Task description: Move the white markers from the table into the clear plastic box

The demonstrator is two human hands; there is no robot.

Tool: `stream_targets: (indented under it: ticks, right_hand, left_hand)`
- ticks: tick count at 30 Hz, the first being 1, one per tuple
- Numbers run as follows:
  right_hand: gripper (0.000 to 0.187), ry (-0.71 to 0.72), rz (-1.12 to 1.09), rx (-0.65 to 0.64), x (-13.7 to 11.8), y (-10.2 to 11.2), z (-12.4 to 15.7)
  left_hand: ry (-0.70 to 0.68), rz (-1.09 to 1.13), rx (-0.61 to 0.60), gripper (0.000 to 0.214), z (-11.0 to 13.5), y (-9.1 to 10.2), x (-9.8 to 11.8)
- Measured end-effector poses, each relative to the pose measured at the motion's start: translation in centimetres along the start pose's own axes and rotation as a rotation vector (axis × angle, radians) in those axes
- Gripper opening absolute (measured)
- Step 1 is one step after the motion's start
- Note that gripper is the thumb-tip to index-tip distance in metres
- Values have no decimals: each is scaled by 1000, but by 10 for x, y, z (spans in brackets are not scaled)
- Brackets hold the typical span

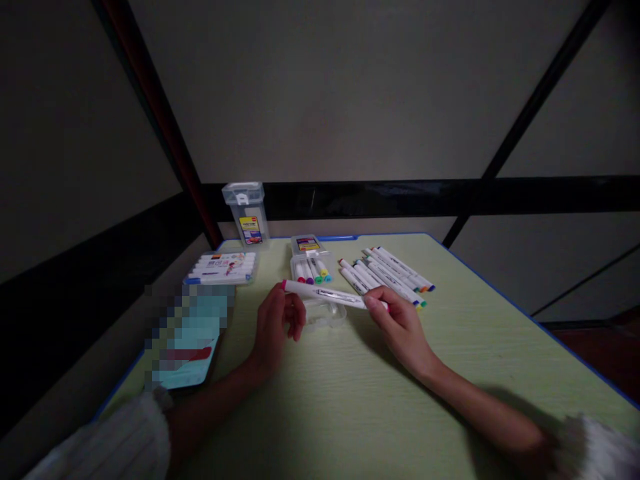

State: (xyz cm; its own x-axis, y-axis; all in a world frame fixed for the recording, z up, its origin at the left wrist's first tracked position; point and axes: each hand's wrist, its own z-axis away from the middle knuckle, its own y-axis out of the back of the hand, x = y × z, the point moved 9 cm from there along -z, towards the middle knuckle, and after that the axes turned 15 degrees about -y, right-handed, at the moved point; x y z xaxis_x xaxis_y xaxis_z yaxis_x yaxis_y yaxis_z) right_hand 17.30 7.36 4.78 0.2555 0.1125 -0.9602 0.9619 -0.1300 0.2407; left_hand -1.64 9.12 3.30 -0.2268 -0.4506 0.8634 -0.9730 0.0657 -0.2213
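Note:
A white marker (330, 295) with pink ends is held up level above the table. My right hand (403, 327) pinches its right end between thumb and fingers. At the other pink end, my left hand (275, 323) is closed, its fingers curled around that tip. Behind the marker lies an open clear plastic case (325, 316), its front part under the raised marker. Several markers (313, 272) with coloured ends lie inside the case. To the right, more loose white markers (395, 270) are spread side by side on the table.
A tall clear lidded box (247, 217) stands at the back left. In front of it lies a flat clear pack of white markers (223, 267). A teal flat case (193, 343), partly blurred out, is by the left edge. The pale green table (320, 413) has blue edging.

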Motion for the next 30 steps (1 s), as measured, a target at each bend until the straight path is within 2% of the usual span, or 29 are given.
stream_targets:
  ticks: [2,6,11,15,17,19,22,26,30]
  right_hand:
    - [23,0,6,9,2,1,-2]
    - [24,6,10,3,2,-1,-9]
    - [20,29,-7,-14,-12,-2,-19]
    - [17,56,-68,4,-15,3,-20]
    - [21,27,-128,52,-6,7,-17]
    - [27,-34,-198,6,6,3,-15]
    - [35,-43,-226,-53,11,-6,-9]
    - [41,-47,-239,-57,9,-9,-4]
    - [43,-74,-271,-50,12,-7,-4]
  left_hand:
    - [14,11,-12,42,0,-1,-1]
    - [3,21,41,36,-2,4,1]
    - [-26,-72,67,35,-3,9,5]
    - [63,-133,122,33,2,11,2]
    - [124,-155,103,32,5,8,-1]
    - [149,-162,85,31,6,5,-2]
    - [166,-180,82,28,8,3,-1]
    - [131,-196,74,27,8,2,4]
    - [81,-220,91,35,8,3,9]
